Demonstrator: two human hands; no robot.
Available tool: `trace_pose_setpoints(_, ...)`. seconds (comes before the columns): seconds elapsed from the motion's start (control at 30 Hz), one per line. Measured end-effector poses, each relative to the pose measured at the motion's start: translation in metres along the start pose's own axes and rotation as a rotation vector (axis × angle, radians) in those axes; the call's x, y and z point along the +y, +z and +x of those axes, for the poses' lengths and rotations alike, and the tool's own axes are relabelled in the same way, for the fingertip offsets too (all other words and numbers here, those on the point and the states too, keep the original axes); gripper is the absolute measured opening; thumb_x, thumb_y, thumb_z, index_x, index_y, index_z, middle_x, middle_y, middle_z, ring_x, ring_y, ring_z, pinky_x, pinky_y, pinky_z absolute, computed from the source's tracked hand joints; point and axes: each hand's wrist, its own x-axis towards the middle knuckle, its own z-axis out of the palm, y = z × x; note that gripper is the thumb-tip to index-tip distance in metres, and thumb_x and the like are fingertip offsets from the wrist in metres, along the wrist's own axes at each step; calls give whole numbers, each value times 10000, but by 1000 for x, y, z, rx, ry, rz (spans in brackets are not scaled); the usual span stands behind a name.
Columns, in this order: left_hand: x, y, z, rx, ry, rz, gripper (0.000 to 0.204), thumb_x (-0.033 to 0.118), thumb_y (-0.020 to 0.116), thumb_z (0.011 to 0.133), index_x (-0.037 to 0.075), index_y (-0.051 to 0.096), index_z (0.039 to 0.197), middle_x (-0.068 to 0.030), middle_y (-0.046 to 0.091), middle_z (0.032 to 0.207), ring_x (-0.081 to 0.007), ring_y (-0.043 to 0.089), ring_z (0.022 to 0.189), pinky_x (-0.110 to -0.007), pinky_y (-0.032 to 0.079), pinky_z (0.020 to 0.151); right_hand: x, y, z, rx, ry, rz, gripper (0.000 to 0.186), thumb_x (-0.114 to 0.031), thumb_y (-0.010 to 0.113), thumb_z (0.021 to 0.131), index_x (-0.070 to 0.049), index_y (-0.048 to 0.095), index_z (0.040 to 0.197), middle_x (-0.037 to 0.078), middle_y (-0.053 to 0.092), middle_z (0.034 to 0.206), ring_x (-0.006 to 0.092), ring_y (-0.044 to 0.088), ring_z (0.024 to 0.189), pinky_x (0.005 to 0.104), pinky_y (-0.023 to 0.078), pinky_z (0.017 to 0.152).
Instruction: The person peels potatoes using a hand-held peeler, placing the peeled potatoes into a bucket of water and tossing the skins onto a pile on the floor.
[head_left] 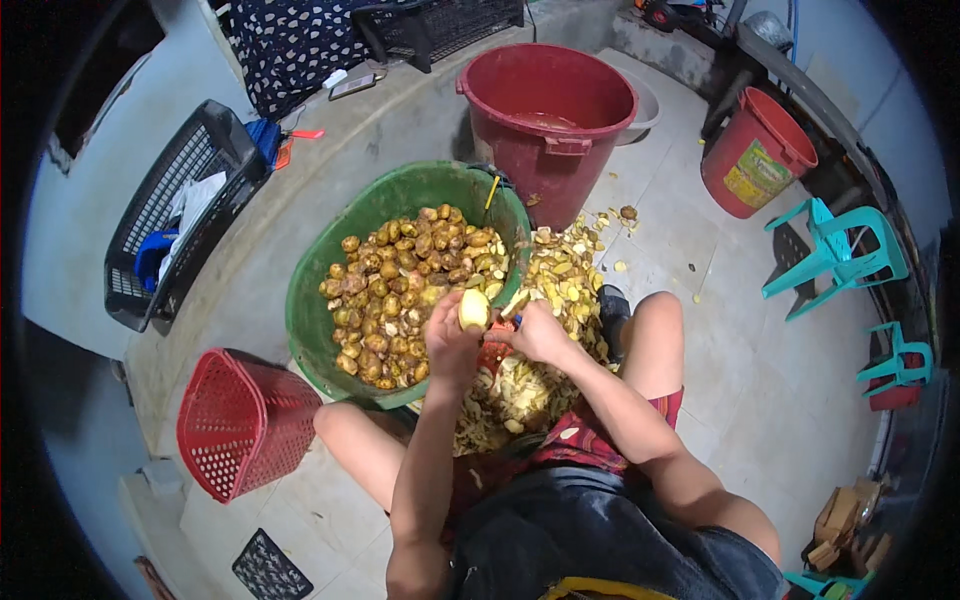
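My left hand [450, 335] is wrapped round a pale peeled potato [474, 309], held upright over the front edge of a large green tub [312, 280]. Just to its right, my right hand [540, 332] grips a small knife [515, 312], mostly hidden by the fingers. Many brown-skinned potatoes [380, 300] fill much of the tub, with some paler pieces at the right. Peels and slices [560, 270] spread on the floor right of the tub and heap up [525, 400] between my legs, where a red object shows partly behind my hands.
A tall red bin [545, 90] stands behind the tub, a smaller red bucket [750, 180] at back right. Teal stools [830, 250] line the right. A red perforated basket [240, 420] is at left, below a black crate [135, 260]. A raised concrete ledge [300, 130] curves behind.
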Motion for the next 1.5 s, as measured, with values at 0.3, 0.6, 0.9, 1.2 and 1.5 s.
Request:
trace_pose_setpoints(0.3, 2, 11, -5, -44, 134, -82, 598, -112, 694, 740, 16, 417, 1255, -92, 560, 1118, -181, 569, 1061, -303, 512, 889, -7, -3, -16, 168, -217, -252, 394, -14, 660, 720, -55, 646, 1112, 199, 652, 886, 378, 664, 770, 429, 547, 697)
trace_pose_setpoints(0.6, 1, 8, -2, -60, 117, 23, 555, -90, 689, 752, 10, 434, 1235, -100, 575, 1123, -177, 580, 1028, -281, 498, 867, -2, -5, -1, -8, 45, -30, 246, -180, 777, 761, 3, 682, 897, 234, 669, 796, 359, 670, 778, 420, 531, 701)
trace_pose_setpoints(0.9, 5, 11, 0, 10, 90, -94, 552, -162, 580, 757, 14, 425, 1256, -119, 504, 1227, -219, 584, 1062, -305, 524, 887, -1, -4, -1, -23, 79, 3, 347, -266, 805, 741, -23, 685, 959, 211, 681, 855, 390, 653, 811, 414, 525, 742)
trace_pose_setpoints(1.2, -6, 10, -3, -31, 107, -144, 611, -91, 720, 746, 25, 412, 1261, -123, 524, 1190, -201, 589, 1056, -299, 544, 864, -19, -5, -12, 174, -91, -280, 339, -91, 705, 740, -55, 671, 1075, 192, 673, 880, 375, 664, 789, 441, 548, 715)
trace_pose_setpoints(1.5, -5, 15, -3, -86, 76, -86, 579, -37, 737, 771, 34, 430, 1257, -92, 559, 1141, -192, 579, 1040, -299, 534, 859, 22, -5, 4, -48, 124, -51, 298, -231, 789, 760, 9, 658, 877, 232, 652, 756, 410, 648, 744, 429, 519, 664)
